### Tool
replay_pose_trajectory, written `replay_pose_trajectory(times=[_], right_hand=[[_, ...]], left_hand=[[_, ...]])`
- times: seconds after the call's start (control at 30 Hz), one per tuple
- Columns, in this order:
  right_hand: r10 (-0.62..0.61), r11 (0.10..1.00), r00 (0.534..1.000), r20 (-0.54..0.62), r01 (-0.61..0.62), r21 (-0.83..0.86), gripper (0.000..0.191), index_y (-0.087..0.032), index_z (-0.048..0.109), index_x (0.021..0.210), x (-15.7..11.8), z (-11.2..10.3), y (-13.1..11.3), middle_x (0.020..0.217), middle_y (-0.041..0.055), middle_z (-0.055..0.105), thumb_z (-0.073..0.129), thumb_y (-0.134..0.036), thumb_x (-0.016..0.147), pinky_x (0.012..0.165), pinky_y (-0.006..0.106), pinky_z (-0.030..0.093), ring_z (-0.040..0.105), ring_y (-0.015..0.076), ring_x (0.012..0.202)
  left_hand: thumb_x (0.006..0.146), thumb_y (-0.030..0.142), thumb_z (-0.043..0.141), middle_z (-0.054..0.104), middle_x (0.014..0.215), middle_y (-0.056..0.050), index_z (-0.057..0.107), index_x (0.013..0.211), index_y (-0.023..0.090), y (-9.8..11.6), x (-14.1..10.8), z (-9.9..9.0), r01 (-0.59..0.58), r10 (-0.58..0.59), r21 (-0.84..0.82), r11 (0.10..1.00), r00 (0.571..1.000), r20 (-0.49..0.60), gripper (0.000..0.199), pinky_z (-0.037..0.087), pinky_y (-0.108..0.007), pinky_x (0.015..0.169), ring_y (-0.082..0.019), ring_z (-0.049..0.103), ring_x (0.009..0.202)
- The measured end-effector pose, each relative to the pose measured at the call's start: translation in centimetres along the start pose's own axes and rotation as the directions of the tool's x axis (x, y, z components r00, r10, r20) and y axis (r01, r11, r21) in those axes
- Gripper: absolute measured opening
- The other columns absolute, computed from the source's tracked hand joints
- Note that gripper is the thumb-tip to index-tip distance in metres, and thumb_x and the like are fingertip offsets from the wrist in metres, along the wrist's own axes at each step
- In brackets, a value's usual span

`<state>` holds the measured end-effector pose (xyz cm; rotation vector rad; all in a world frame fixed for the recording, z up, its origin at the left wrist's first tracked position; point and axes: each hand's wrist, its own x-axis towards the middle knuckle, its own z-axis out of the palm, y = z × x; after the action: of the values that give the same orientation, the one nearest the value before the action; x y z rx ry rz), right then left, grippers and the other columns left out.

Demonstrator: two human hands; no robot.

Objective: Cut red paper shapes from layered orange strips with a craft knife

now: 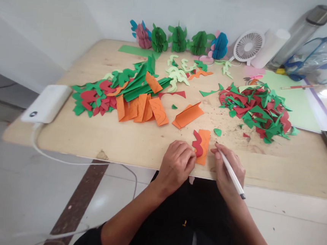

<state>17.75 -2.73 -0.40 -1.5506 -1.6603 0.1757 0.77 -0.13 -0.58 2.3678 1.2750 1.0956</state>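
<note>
An orange paper piece (205, 147) lies near the table's front edge, with a red wavy cutout (197, 142) over its left part. My left hand (177, 163) rests beside them, fingers curled, its fingertips at the lower end of the red cutout. A white pen (231, 172) is held in my right hand (230, 170), just right of the orange piece, its tip end toward the paper. Behind these lies a folded orange paper (188, 115). More orange pieces (141, 109) and wavy green and red cutouts (97, 97) are heaped at the left.
Red and green scraps (257, 111) are piled at the right. Along the wall stand paper figures (178, 39), a small white fan (248, 46) and a bottle (301, 37). A white power bank (47, 103) with a cable sits at the table's left edge.
</note>
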Motion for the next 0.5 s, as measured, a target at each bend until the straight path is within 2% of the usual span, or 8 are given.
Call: replay_pose_trajectory(times=[0.27, 0.5], right_hand=[[0.007, 1.0, 1.0, 0.0, -0.007, 0.004, 0.019, -0.023, 0.063, 0.109, 0.0, 0.0, 0.0, 0.091, 0.0046, 0.076, 0.049, -0.026, 0.097, 0.079, 0.037, 0.053, 0.07, 0.0206, 0.087], [0.021, 1.0, 1.0, 0.009, -0.021, 0.016, 0.019, -0.023, 0.064, 0.109, -0.1, 0.0, 0.0, 0.091, 0.0049, 0.076, 0.05, -0.027, 0.096, 0.08, 0.037, 0.052, 0.07, 0.021, 0.089]], left_hand=[[0.093, 0.015, 0.052, 0.064, 0.079, -0.003, 0.061, 0.083, 0.02, -1.1, -0.5, -1.6, 0.074, -0.064, 0.062, 0.995, 0.987, -0.144, 0.015, 0.048, -0.034, 0.078, -0.019, 0.059, 0.082], [0.092, 0.014, 0.053, 0.064, 0.078, -0.002, 0.062, 0.084, 0.02, -1.7, -1.3, -1.6, 0.081, -0.071, 0.093, 0.992, 0.992, -0.105, 0.013, 0.047, -0.033, 0.077, -0.019, 0.058, 0.08]])
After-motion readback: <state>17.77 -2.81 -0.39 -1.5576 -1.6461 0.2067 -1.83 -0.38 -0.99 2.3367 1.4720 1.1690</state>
